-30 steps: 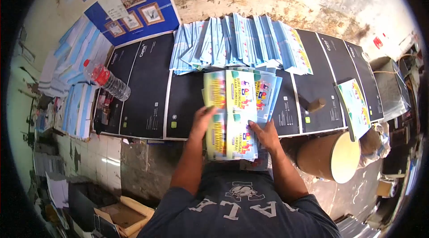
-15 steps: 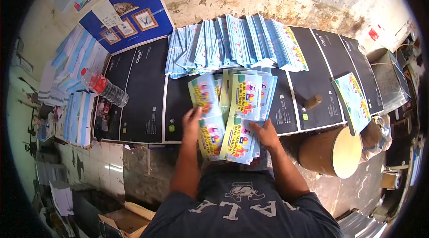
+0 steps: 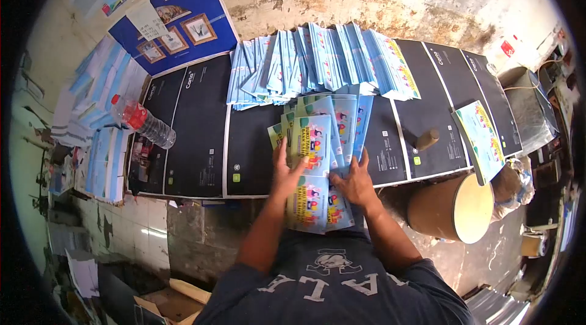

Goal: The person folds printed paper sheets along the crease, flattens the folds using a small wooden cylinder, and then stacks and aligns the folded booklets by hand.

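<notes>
Printed booklet covers (image 3: 314,142), yellow, green and light blue with cartoon figures and "Buku Tabungan Bank Sampah" lettering, lie in an uneven, overlapping pile at the near table edge. My left hand (image 3: 288,172) grips the left side of the top one, thumb on its face and fingers mostly hidden behind it. On the right side, my right hand (image 3: 356,183) holds the booklets beneath, its thumb pressed near the top one's edge. The pile's lower end overhangs the table towards my shirt. Just beyond stands a long row of stacked booklets (image 3: 323,59).
The table (image 3: 198,163) is covered with black printed sheets. A plastic bottle (image 3: 143,122) lies left; a short wooden peg (image 3: 427,139) and another booklet stack (image 3: 480,140) are right. A round drum (image 3: 455,208) stands below the edge, and a blue picture board (image 3: 177,26) leans behind.
My left hand has moved right, bringing its booklet from apart on the left to on top of the pile. My right hand has shifted slightly left.
</notes>
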`<state>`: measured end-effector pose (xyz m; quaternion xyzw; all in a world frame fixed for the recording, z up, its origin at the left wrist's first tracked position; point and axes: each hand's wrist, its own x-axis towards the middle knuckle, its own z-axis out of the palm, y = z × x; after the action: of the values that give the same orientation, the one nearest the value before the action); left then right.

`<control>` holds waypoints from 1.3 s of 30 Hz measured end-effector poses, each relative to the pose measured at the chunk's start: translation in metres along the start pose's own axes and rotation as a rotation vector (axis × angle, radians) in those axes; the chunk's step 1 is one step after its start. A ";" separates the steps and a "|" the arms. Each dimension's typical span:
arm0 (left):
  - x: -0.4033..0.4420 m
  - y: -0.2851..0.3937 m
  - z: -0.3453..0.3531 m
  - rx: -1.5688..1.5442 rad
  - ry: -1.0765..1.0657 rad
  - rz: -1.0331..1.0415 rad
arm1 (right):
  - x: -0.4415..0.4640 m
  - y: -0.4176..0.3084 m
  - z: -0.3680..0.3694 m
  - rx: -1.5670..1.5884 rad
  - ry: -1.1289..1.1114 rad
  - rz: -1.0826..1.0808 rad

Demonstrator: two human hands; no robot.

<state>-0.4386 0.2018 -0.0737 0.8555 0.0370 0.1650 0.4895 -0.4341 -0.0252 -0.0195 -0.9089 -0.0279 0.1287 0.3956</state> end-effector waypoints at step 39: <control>-0.003 -0.019 -0.028 0.337 -0.102 -0.053 | 0.124 -0.093 0.064 -0.832 -0.215 -0.765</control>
<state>-0.4485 0.2340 -0.0778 0.9315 0.0618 0.0997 0.3444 -0.3259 0.1029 -0.0201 -0.8951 -0.4431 0.0464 0.0180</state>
